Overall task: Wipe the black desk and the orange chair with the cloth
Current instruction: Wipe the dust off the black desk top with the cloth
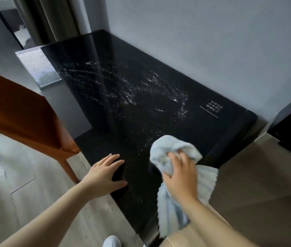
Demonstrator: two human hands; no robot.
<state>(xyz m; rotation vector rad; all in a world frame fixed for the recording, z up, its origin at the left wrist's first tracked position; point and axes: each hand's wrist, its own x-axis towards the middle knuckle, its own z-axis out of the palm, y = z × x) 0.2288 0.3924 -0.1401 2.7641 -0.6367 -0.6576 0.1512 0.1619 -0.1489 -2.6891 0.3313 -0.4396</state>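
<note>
The glossy black desk [141, 107] fills the middle of the view, with whitish streaks and specks across its top. My right hand [180, 175] grips a bunched light-blue cloth [169, 150] over the desk's near right part; the cloth's tail hangs below my wrist. My left hand [105, 172] rests flat, fingers spread, on the desk's near left corner. The orange chair [21, 118] stands left of the desk, its seat tucked toward the desk edge.
A grey wall runs along the desk's far and right sides. White printed text [211, 108] marks the desk near its right end. A ribbed grey panel [39, 68] sits at the desk's far left. Light wood floor [16, 184] lies left, a curtain [52, 18] behind.
</note>
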